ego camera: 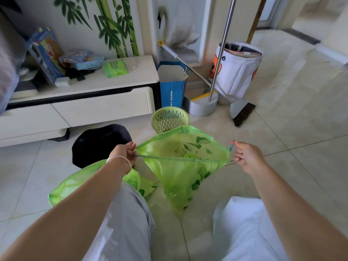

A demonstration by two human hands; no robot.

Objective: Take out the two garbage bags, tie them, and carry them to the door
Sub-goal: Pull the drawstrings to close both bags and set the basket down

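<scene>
A green garbage bag (180, 172) hangs in front of me, its mouth stretched wide and its point near the floor. My left hand (125, 152) pinches the bag's left rim and its blue-green drawstring. My right hand (246, 156) pinches the drawstring loop at the right rim. The string runs taut between both hands. A second green garbage bag (79, 182) lies on the floor under my left forearm, partly hidden by my arm and knee. Leafy scraps show through both bags.
A pale green slotted waste basket (169, 119) stands just beyond the bag, and a black bin (99, 144) sits to its left. A white TV cabinet (79, 102) fills the left side. A blue paper bag (173, 85), dustpan, broom and white laundry hamper (237, 70) stand behind. Tiled floor opens to the right.
</scene>
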